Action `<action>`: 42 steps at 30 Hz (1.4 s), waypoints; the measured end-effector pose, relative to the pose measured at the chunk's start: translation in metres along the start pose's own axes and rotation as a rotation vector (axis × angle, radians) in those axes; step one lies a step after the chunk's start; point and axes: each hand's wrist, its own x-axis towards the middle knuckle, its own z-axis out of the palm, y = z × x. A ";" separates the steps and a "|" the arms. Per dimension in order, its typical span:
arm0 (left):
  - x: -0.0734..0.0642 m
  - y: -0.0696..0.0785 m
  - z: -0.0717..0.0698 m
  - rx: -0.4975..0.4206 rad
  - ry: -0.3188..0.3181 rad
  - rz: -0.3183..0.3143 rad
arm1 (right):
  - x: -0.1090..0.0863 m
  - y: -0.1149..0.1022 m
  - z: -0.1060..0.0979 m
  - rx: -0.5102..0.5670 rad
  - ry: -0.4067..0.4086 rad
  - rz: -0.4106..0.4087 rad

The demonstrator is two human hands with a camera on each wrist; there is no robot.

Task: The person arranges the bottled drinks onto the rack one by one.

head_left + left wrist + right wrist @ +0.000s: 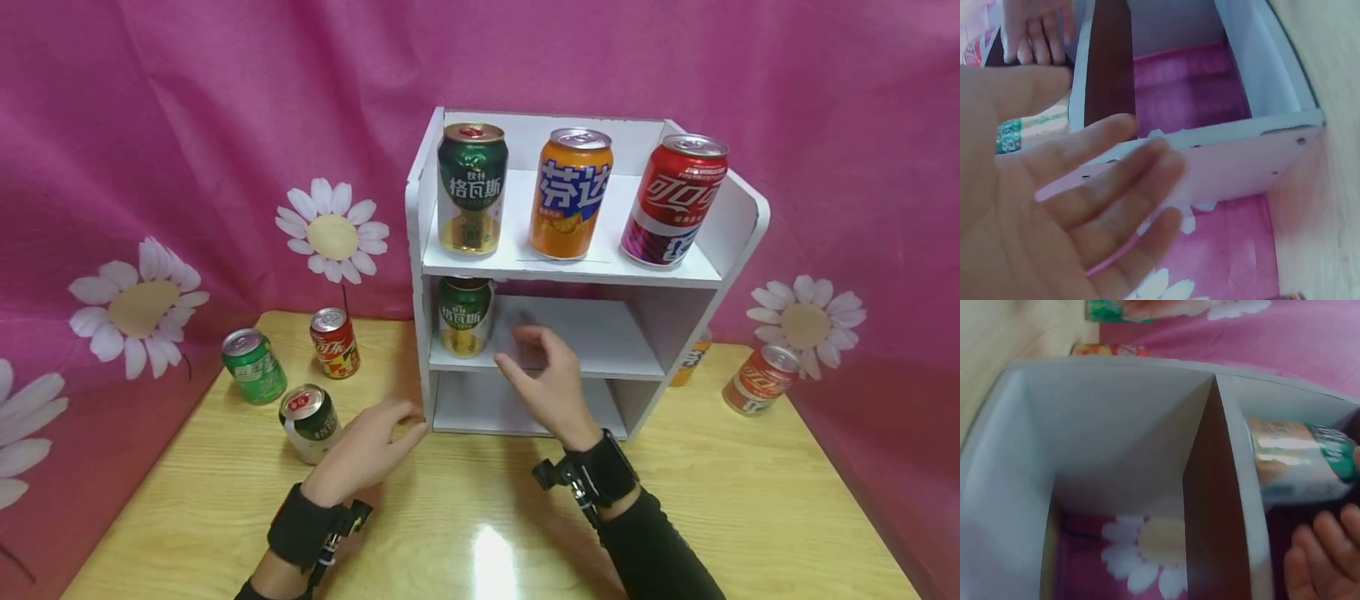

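My right hand [551, 387] reaches in front of the middle level of a white shelf [577, 329], fingers slightly bent and thumb apart. Just left of it, a green, white and gold kvass can [463, 321] stands upright at that level's left end. In the right wrist view the fingers are close beside this can [1297, 456], with a gap showing between. My left hand [371, 446] hovers by the shelf's lower left corner, holding nothing, its fingers loosely extended in the left wrist view. Behind that hand, another kvass can [310, 425] stands on the table.
On the top level stand a kvass can [472, 192], an orange Fanta can [572, 196] and a red cola can [675, 200]. Left on the table are a green can [255, 367] and a small red can [335, 343]. Right are a red can [761, 381] and a partly hidden orange can [690, 362].
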 end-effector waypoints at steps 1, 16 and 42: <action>-0.002 0.000 -0.001 -0.004 0.015 0.023 | -0.007 0.003 -0.008 -0.012 0.003 -0.050; -0.025 -0.020 -0.025 0.122 0.283 0.201 | -0.083 0.050 -0.106 -0.241 -0.503 0.117; -0.030 -0.132 -0.040 -0.423 0.135 -0.162 | -0.085 0.085 -0.133 -0.195 -0.611 0.258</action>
